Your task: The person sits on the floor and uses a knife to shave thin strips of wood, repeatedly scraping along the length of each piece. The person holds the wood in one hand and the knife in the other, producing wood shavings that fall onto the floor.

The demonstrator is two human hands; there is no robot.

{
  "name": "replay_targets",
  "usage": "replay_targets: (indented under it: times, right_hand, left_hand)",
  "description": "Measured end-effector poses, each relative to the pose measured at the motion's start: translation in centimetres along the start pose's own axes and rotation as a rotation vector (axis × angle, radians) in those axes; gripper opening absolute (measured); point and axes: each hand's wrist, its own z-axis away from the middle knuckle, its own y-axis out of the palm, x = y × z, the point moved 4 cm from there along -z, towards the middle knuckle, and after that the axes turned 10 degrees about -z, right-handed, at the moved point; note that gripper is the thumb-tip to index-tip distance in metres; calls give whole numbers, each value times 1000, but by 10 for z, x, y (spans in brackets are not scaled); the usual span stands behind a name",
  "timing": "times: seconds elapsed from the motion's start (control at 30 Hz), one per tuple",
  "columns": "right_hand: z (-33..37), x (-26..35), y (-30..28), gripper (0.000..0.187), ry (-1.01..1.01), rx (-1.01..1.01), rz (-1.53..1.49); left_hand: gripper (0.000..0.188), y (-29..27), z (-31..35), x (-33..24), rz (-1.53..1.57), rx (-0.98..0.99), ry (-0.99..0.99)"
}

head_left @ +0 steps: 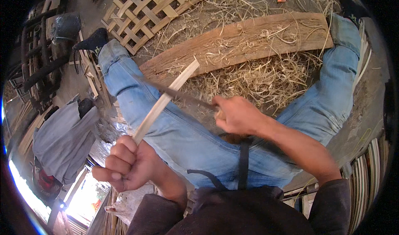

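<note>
My left hand (129, 162) is closed in a fist around the lower end of a pale bamboo strip (156, 110), which slants up and to the right over my left leg. In my right hand (239, 115) is the handle of a long knife (187, 96), gripped above my lap. The dark, slightly blurred blade reaches left and crosses the strip around its middle; whether it lies above or against the surface I cannot tell exactly. The strip's far end carries a thin raised sliver at its tip.
A wooden plank (249, 40) lies between my outstretched legs, strewn with curled shavings (257, 81). Beyond my left foot rests a woven bamboo lattice (145, 15). Grey cloth (64, 139) drapes at the left. Long strips (365, 181) lie at the right.
</note>
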Motion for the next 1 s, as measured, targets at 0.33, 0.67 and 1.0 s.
replay_targets:
  times: [0.33, 0.67, 1.0]
  right_hand:
    - [-16, -86, -7, 37, 221, -201, -37]
    - [-13, -85, -6, 38, 244, -197, 88]
    - [11, -55, -15, 37, 216, -432, 17]
  left_hand:
    - [21, 5, -2, 0, 50, -25, -21]
    - [20, -27, -16, -23, 228, -166, 26]
    - [26, -55, -10, 18, 206, -215, -15]
